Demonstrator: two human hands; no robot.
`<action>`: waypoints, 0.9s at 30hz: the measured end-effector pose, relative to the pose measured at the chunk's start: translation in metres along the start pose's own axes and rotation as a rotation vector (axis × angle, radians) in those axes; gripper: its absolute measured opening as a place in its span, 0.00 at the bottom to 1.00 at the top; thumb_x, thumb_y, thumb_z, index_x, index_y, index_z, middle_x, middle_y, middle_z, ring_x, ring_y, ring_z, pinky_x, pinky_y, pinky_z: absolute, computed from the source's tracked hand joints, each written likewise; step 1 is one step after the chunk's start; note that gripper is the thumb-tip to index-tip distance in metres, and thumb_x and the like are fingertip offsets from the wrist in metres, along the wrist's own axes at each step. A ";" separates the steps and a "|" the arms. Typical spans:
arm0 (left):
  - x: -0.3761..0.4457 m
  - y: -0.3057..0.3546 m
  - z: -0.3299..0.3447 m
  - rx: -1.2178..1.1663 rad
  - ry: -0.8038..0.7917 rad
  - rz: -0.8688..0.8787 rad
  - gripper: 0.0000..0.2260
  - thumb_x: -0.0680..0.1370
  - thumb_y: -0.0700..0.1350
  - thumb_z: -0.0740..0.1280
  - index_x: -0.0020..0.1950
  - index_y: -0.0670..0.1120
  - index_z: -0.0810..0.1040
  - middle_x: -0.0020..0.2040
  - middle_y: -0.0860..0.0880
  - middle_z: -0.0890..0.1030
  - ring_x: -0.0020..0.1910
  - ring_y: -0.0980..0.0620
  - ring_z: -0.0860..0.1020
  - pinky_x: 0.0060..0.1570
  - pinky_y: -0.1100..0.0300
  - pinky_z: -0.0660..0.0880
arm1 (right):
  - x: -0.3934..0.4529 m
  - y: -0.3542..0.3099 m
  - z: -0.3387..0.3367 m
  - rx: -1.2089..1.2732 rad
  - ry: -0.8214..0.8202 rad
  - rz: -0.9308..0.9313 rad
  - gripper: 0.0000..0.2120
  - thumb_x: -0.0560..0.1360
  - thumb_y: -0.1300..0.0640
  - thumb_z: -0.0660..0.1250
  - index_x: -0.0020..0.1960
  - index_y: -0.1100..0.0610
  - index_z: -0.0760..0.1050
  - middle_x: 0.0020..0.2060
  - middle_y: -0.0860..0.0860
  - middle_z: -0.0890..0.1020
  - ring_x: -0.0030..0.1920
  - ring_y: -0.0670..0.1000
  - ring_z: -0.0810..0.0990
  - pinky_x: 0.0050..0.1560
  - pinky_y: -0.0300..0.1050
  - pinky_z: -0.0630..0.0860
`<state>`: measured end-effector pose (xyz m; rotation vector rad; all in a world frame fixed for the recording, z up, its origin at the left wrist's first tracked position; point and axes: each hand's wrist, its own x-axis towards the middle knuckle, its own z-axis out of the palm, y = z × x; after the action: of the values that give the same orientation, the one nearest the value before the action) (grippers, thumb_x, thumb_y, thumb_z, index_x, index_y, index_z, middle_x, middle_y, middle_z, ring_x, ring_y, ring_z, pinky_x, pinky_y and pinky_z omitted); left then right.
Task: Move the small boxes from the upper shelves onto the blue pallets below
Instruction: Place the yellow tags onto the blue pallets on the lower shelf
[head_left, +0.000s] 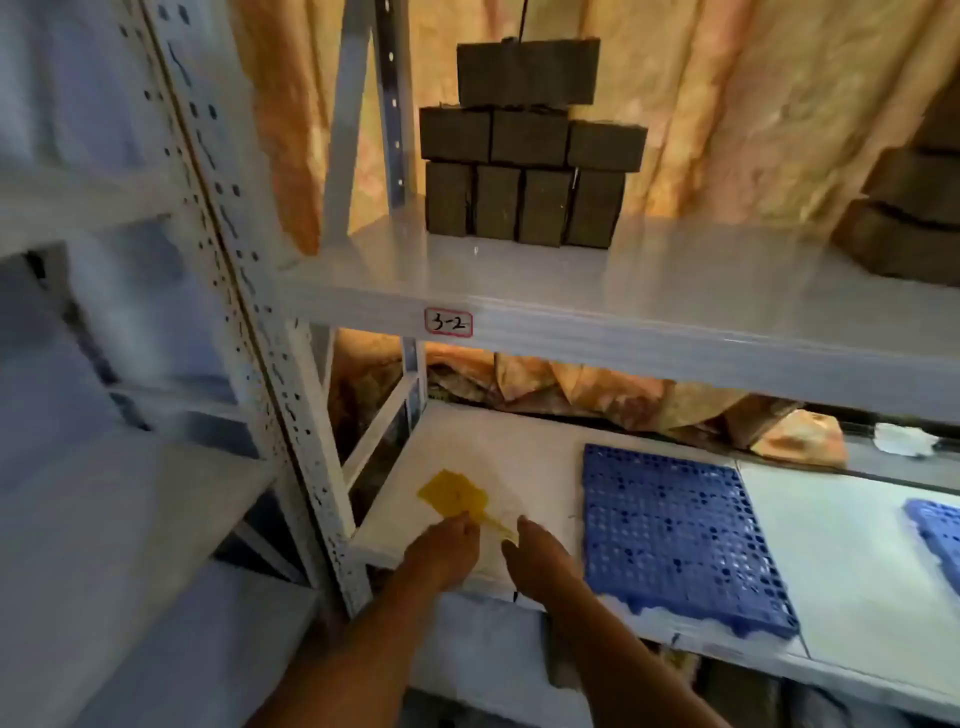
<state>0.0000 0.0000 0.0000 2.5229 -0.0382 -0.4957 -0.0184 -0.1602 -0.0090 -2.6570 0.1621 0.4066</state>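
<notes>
Both hands (441, 556) at yellow swatter (457, 499)

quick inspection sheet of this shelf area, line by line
surface: lower shelf, white, holds the pallets
job's things: stack of small boxes on upper shelf labelled 3-2; blue pallet bare; second pallet at right edge
clutter: yellow flat tool lying left of the pallet
grippers: left hand and right hand both at the tool's handle; grip unclear
cables: nothing seen
surroundings: orange sheeting behind; more boxes at right
</notes>
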 end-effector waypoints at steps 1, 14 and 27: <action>0.012 -0.004 0.005 0.006 0.008 -0.020 0.24 0.84 0.59 0.48 0.77 0.54 0.67 0.75 0.46 0.72 0.71 0.42 0.72 0.72 0.48 0.67 | 0.016 -0.001 0.006 -0.018 -0.003 0.001 0.30 0.86 0.45 0.54 0.84 0.55 0.54 0.81 0.54 0.63 0.79 0.56 0.65 0.76 0.51 0.65; 0.074 -0.034 0.054 -0.265 0.452 0.055 0.05 0.83 0.48 0.64 0.56 0.53 0.79 0.49 0.54 0.81 0.49 0.54 0.79 0.47 0.67 0.71 | 0.089 -0.009 0.026 -0.072 0.101 0.067 0.07 0.83 0.53 0.61 0.56 0.53 0.77 0.50 0.50 0.82 0.50 0.51 0.81 0.55 0.46 0.80; 0.046 -0.008 0.054 -1.366 -0.037 -0.171 0.10 0.83 0.47 0.66 0.55 0.44 0.85 0.49 0.47 0.88 0.49 0.49 0.87 0.42 0.60 0.82 | 0.006 -0.015 0.014 0.481 0.211 0.199 0.07 0.77 0.46 0.73 0.42 0.45 0.83 0.36 0.44 0.86 0.36 0.40 0.83 0.37 0.34 0.76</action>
<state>0.0233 -0.0275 -0.0618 1.1765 0.3757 -0.4083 -0.0141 -0.1407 -0.0167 -2.2069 0.5237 0.1228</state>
